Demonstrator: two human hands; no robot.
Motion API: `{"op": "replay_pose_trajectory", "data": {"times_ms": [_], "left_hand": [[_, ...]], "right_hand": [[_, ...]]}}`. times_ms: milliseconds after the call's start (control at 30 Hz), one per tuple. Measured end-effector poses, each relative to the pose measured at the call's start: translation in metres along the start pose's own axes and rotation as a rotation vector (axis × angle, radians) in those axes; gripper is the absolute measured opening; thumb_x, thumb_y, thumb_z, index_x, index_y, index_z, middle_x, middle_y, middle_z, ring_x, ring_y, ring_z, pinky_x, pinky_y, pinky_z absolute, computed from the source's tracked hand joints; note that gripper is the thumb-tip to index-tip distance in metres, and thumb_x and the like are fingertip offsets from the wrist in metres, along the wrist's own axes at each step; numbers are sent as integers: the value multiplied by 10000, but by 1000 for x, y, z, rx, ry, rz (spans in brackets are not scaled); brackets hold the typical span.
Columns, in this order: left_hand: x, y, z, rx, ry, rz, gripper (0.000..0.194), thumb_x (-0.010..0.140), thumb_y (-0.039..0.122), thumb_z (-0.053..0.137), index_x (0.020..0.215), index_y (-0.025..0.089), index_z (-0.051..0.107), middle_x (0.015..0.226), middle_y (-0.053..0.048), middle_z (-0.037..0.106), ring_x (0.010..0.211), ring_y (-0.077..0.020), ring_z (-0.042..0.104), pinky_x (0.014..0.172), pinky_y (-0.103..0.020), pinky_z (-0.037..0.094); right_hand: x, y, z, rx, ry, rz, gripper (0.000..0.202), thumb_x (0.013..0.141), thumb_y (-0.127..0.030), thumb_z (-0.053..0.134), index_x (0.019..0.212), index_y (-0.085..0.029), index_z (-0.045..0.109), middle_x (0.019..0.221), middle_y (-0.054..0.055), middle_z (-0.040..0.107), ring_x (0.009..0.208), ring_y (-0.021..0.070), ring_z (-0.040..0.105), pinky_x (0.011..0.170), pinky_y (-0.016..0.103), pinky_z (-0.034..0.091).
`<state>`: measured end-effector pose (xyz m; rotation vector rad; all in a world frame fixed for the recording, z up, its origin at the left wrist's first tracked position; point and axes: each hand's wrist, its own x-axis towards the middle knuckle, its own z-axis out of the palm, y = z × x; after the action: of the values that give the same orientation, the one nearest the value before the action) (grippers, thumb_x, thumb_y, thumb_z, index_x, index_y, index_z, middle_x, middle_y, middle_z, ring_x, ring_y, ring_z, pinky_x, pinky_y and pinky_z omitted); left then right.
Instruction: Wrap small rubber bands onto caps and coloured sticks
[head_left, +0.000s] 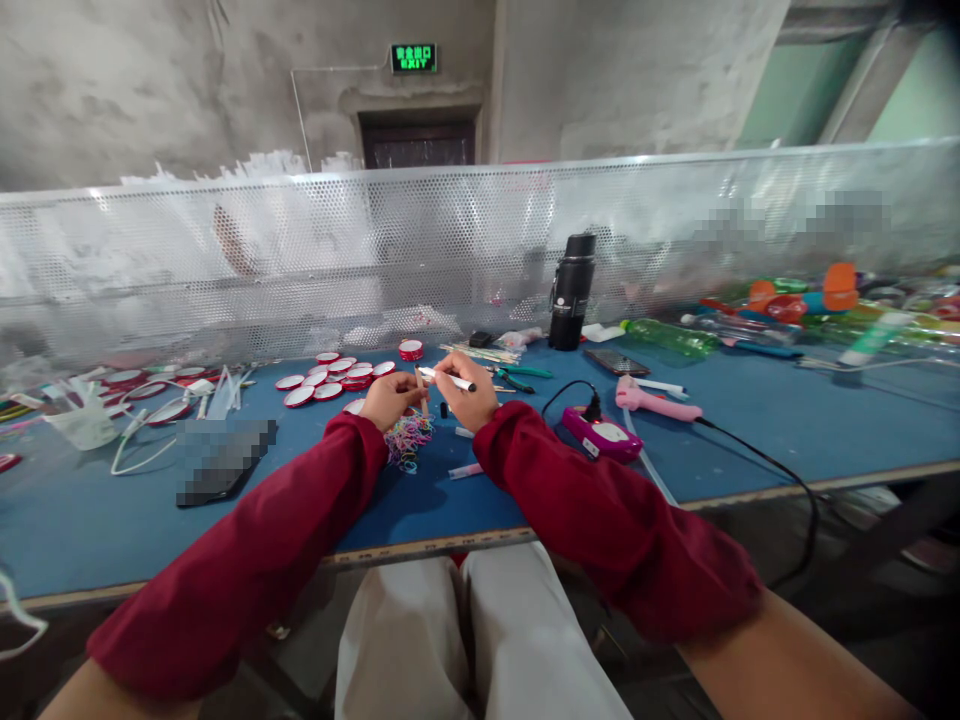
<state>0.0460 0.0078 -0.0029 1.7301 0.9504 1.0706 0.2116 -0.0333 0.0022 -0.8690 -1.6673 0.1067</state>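
Observation:
A white marker (450,379) with black ends sits in my right hand (474,402), its tip against or very near a thin wooden stick (421,388). That stick is upright, pinched between the fingers of my left hand (390,402). Right below my hands lies a loose heap of coloured rubber bands (408,440). A small black cap (444,410), probably the marker's, stands on the table between the hands. Several round red-rimmed discs (330,378) with white faces spread out behind my left hand.
On the blue table (480,515) are a pink glue gun (660,400), a purple power strip (602,434), a black bottle (573,295), and green-handled pliers (517,378). A dark phone (225,465) and a plastic cup (84,425) lie left. A perforated metal screen (315,260) runs behind.

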Motion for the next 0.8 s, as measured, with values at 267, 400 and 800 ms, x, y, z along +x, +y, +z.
{"op": "replay_pose_trajectory", "data": {"times_ms": [267,400,800], "left_hand": [[0,0,-1,-1,10,-3,329,674,383,748,877,140,659,763,-46,693,624,-135,642,515,-217,447],[0,1,-1,11,15,1,321,676,386,744,866,142,660,752,-45,691,620,-136,640,511,-217,442],[1,-3,-1,8,8,1,328,676,392,746,879,150,658,763,-44,692,634,-134,645,526,-219,455]], "right_hand": [[1,0,-1,-11,19,-3,95,864,-262,509,799,-219,564,704,-15,601,632,139,538,601,271,373],[1,2,-1,-30,19,-3,97,863,-265,510,794,-220,563,692,-17,593,622,140,531,593,271,366],[1,1,-1,-12,21,-1,102,868,-269,510,789,-220,554,675,-23,582,610,135,526,589,269,365]]}}
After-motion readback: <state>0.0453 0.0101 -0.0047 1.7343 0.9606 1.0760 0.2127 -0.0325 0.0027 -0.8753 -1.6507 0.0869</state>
